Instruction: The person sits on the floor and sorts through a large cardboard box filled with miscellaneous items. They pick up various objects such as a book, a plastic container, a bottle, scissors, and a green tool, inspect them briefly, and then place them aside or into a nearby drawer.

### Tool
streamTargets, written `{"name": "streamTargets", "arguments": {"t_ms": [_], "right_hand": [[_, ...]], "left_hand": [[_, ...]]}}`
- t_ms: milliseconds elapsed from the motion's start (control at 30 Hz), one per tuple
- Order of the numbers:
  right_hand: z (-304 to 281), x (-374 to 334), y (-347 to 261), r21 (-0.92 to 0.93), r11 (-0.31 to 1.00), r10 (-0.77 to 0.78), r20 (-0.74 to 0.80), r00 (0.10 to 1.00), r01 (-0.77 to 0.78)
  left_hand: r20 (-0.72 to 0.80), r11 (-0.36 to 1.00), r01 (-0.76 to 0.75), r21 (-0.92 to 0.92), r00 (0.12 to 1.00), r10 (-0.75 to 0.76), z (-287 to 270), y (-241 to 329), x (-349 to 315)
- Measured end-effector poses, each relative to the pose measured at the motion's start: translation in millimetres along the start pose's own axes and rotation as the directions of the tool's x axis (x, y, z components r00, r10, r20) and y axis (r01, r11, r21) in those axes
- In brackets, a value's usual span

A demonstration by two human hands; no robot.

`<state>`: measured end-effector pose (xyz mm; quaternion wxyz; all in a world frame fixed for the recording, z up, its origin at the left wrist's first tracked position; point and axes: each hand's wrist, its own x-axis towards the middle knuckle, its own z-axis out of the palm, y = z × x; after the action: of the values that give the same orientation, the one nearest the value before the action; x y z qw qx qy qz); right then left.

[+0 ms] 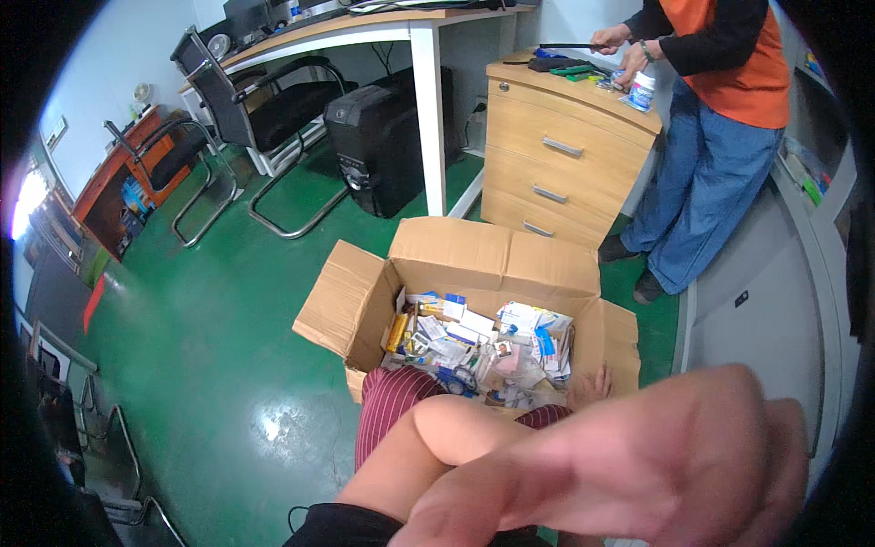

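Observation:
My left hand point(684, 456) is raised very close in the lower right, large and blurred. Its fingers look bent, but what they hold, if anything, does not show. The bare left arm point(410, 447) bends over my maroon striped trousers point(392, 401). Beyond it, my right hand point(590, 389) rests by the right wall of an open cardboard box point(451, 246), fingers apart, nothing seen in them; its arm is hidden. Inside lie many small medicine-like cartons point(469, 328), papers point(551, 351), clear plastic bags point(515, 369) and a yellow carton point(397, 333).
A wooden drawer cabinet point(565, 164) stands behind the box, a white bottle point(643, 89) on top. Beside it a person in orange point(729, 64) holds a thin black rod point(565, 46). A black suitcase point(383, 137), chairs point(273, 118) and grey metal cabinet point(756, 301) stand around.

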<state>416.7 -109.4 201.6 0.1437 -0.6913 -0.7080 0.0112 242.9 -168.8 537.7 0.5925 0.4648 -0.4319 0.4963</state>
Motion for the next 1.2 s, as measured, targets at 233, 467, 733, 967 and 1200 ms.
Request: {"name": "streamTargets", "arguments": {"t_ms": [233, 467, 733, 967, 1200], "right_hand": [[10.9, -4.2, -18.5, 0.151, 0.987, -0.043, -0.122, 0.992, 0.061], [10.6, -2.8, -9.8, 0.144, 0.984, -0.087, -0.127, 0.988, 0.105], [12.9, -1.6, -8.2, 0.148, 0.987, -0.047, -0.159, 0.986, 0.071], [10.9, 1.5, -29.1, 0.215, 0.967, -0.094, -0.206, 0.974, 0.139], [20.1, 1.5, 5.9, 0.131, 0.97, -0.162, -0.286, 0.944, 0.206]], "left_hand": [[-0.023, 0.984, 0.175, 0.039, 0.984, -0.174, 17.7, -19.9, -19.1], [-0.051, 0.974, 0.225, 0.015, 0.973, -0.224, 14.4, -29.6, -42.4], [-0.071, 0.969, 0.248, -0.004, 0.966, -0.248, 10.2, -30.9, -60.7], [-0.128, 0.956, 0.28, 0.093, 0.955, -0.267, 12.0, -18.2, -59.3], [-0.285, 0.897, 0.291, 0.333, 0.938, -0.198, -13.5, 19.7, -77.2]]}}
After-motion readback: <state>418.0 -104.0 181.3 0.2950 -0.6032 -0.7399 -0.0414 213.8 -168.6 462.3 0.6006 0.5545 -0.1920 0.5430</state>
